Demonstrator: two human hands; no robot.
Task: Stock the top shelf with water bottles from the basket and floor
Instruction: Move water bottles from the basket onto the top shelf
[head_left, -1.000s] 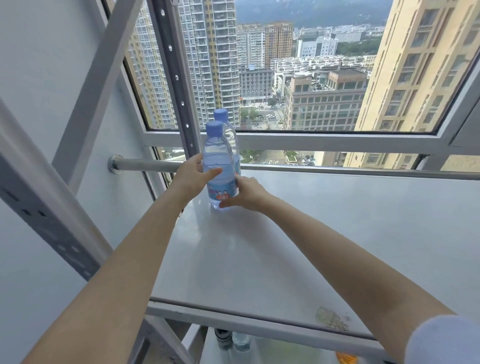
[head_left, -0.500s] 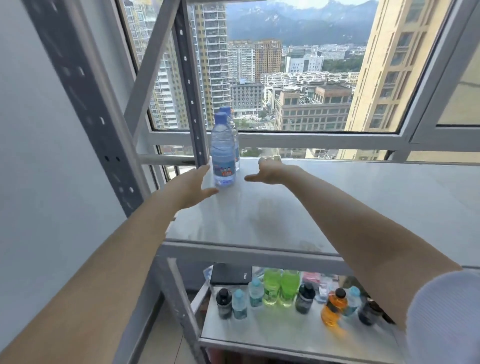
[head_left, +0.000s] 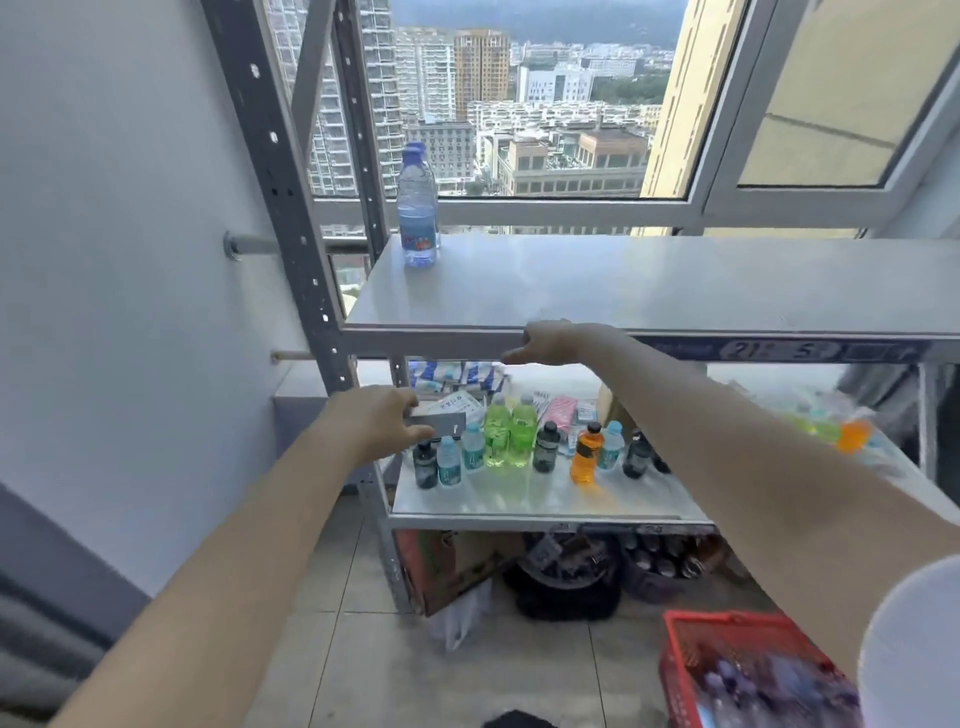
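Note:
Two clear water bottles (head_left: 417, 208) with blue caps stand one behind the other at the far left of the white top shelf (head_left: 649, 280). My left hand (head_left: 374, 423) hangs empty with relaxed fingers in front of the lower shelf, well below the bottles. My right hand (head_left: 550, 340) is empty too, fingers loosely bent, level with the top shelf's front edge. A red basket (head_left: 691, 654) with blue-capped bottles blurred inside sits on the floor at the lower right.
The lower shelf (head_left: 545, 501) carries several small bottles: green, orange, dark and pale blue, plus packets behind. A grey perforated upright (head_left: 283, 208) stands at the left by the wall. Boxes and dark items sit under the shelves on the tiled floor.
Both hands have let go of the front bottle and pulled back and down from the top shelf. The view has dropped, bringing the lower shelf, floor and red basket into sight.

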